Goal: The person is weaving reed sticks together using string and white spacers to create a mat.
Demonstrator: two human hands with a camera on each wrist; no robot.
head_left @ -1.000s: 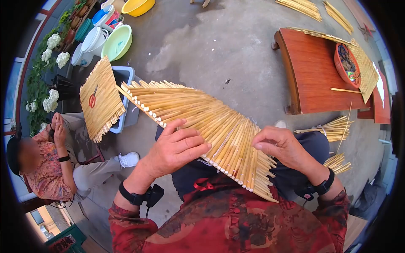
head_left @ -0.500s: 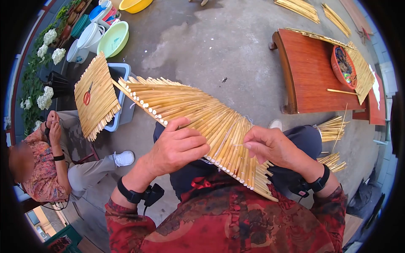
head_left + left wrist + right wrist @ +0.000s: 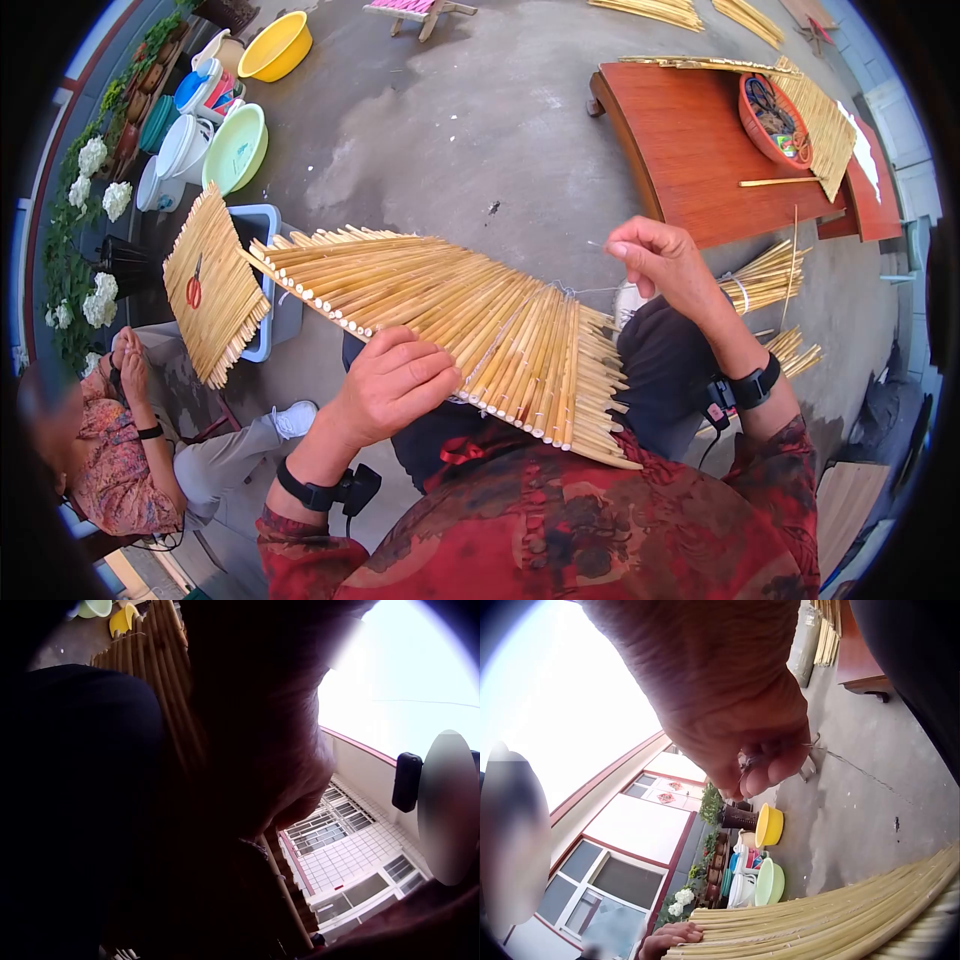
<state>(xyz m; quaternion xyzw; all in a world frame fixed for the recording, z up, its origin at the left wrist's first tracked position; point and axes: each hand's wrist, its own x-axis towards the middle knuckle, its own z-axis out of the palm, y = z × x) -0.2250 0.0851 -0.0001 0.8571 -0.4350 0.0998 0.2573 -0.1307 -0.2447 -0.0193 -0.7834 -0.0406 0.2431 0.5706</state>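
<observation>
A mat of stalks (image 3: 480,300), tied side by side in a fan, lies across the person's lap. At its near edge the left hand (image 3: 400,385) grips the stalks, its fingers curled on top. My right hand (image 3: 665,265) is raised off the mat's far right side and pinches a pale thread (image 3: 598,290) that runs taut from the mat's far edge. A short thin tip (image 3: 595,243) sticks out past its fingertips. In the right wrist view, thread (image 3: 862,772) trails from the curled fingers. The left wrist view is dark, with the left hand (image 3: 270,750) over the stalks.
A flat stalk panel (image 3: 210,290) with red-handled scissors (image 3: 194,290) lies on a grey-blue tub (image 3: 285,315) at left, near a seated person (image 3: 120,440). A red-brown table (image 3: 690,160) bears an orange basket (image 3: 775,120). Stalk bundles (image 3: 765,275) lie right; basins (image 3: 237,150) stand back left.
My right hand has moved up and away from the mat, drawing the thread out taut. The left hand stays on the near edge. The head view has shifted.
</observation>
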